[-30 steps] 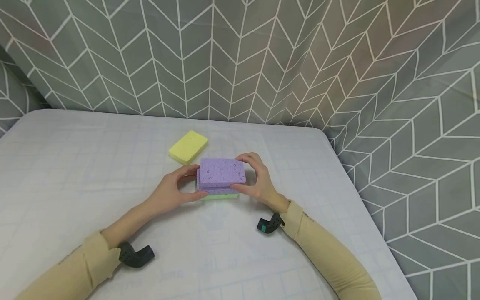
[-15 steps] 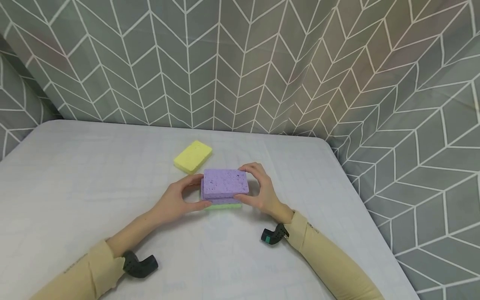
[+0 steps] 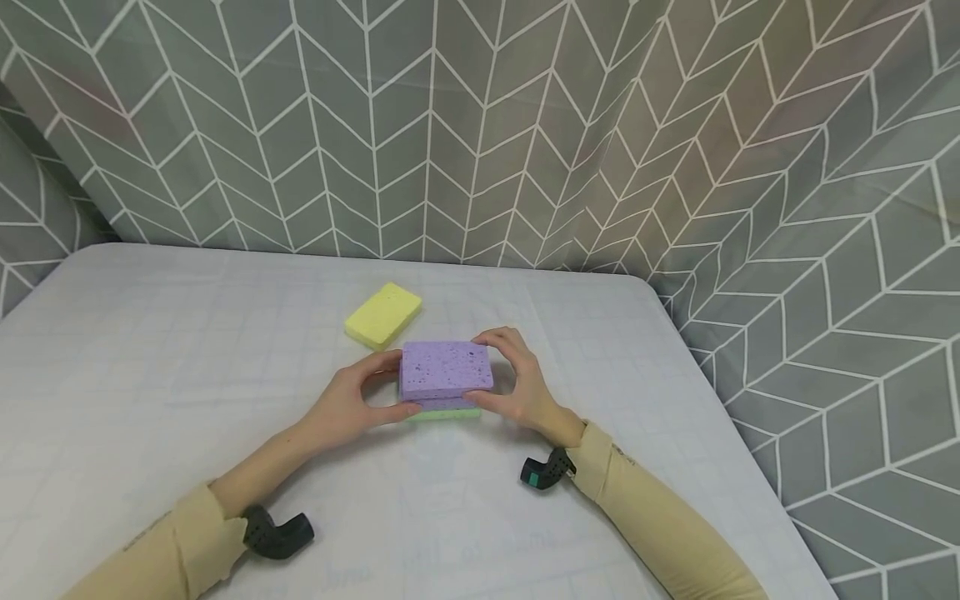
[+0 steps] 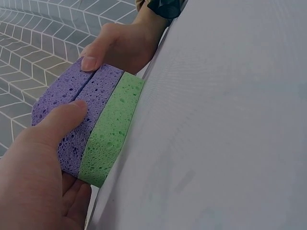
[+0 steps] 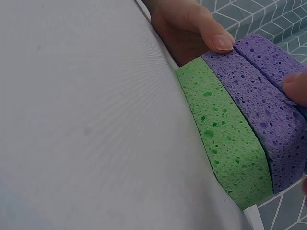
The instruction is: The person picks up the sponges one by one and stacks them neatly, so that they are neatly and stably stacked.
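Observation:
Three sponges lie flat in a stack: a green sponge (image 5: 225, 143) on the table, a lower purple sponge (image 4: 104, 88) over it, and an upper purple sponge (image 3: 446, 367) on top. My left hand (image 3: 347, 402) holds the left end of the lower purple sponge, its thumb in front near the seam between the purple ones. On the right end, my right hand (image 3: 527, 390) pinches the upper purple sponge, thumb on the front and fingers behind. The sponges' edges are nearly lined up, with a thin dark seam between the purple ones.
Behind the stack and to its left, a yellow sponge (image 3: 383, 315) lies on the white-covered table (image 3: 225, 333). A grey curtain (image 3: 420, 125) with white chevron lines stands beyond the table's back and right edges.
The upper purple sponge has shifted slightly left, into closer line with the lower one. Both hands keep their hold. The head view has tilted up a little.

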A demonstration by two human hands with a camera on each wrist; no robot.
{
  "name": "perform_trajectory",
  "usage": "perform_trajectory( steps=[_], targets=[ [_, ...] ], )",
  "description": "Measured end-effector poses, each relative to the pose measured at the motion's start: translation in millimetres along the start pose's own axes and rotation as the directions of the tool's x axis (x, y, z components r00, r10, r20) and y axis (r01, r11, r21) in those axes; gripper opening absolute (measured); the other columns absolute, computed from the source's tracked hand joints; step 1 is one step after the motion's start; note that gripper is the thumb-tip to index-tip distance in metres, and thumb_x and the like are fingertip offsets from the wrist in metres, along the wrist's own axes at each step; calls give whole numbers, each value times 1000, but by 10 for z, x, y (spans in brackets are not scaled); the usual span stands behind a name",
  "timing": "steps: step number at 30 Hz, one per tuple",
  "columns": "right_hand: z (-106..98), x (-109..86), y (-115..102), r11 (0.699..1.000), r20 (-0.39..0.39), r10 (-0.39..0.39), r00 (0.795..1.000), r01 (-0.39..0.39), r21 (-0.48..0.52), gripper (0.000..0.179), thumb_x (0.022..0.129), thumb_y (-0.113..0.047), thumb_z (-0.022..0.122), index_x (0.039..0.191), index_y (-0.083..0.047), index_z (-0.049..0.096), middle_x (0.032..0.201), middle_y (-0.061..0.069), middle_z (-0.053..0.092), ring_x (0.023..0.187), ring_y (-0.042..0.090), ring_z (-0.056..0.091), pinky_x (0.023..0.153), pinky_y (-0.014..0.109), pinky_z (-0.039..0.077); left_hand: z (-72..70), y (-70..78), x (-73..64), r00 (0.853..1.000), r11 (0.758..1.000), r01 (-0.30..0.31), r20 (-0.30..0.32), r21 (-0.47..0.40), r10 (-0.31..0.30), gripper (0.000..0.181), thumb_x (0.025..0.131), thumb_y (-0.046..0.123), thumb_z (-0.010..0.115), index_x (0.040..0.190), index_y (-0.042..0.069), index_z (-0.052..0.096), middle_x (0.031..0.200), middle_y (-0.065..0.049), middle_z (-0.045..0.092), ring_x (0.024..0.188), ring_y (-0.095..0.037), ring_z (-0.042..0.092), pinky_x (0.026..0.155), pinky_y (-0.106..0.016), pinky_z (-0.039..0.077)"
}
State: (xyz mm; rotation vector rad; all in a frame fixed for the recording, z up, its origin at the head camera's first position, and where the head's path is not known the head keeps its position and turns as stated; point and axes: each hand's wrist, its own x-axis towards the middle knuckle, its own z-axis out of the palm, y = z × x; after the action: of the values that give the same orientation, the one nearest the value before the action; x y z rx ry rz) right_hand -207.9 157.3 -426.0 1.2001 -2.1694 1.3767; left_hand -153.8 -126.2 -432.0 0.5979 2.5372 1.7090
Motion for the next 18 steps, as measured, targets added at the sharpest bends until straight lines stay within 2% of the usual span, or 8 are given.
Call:
perform_trajectory(
  steps=[10,12,17,18],
  targets=[
    [1,1,3,1000,18,-7,1000,7,2,66,68,-20,84,127,-3,60,122,13,59,118,27,50,106,37,40,-4,-9,-1,1000,1000,1,0,-4,-1,79,76,31,88,143,10,51,139,-7,60,128,-23,58,110,-36,46],
    [-15,35,-101,1000,21,-3,1000,3,4,65,67,-14,83,125,2,59,120,17,59,116,31,51,105,36,39,-5,-4,0,1000,1000,-4,0,-7,4,79,76,30,88,143,10,51,139,-7,60,127,-23,58,110,-36,46],
    [-5,33,-84,1000,30,3,1000,-3,1,67,62,-7,85,122,8,59,118,24,59,113,38,51,105,33,38,-5,-2,1,1000,1000,-10,0,-7,10,79,76,31,89,143,11,51,139,-6,60,127,-23,59,110,-35,46],
    [5,17,-28,1000,30,-1,1000,1,-1,68,62,-8,86,123,7,59,118,23,59,113,37,51,104,33,39,-4,-3,1,1000,1000,-11,-1,-8,11,80,76,31,89,143,11,51,139,-6,60,127,-23,59,110,-35,47]
  ],
)
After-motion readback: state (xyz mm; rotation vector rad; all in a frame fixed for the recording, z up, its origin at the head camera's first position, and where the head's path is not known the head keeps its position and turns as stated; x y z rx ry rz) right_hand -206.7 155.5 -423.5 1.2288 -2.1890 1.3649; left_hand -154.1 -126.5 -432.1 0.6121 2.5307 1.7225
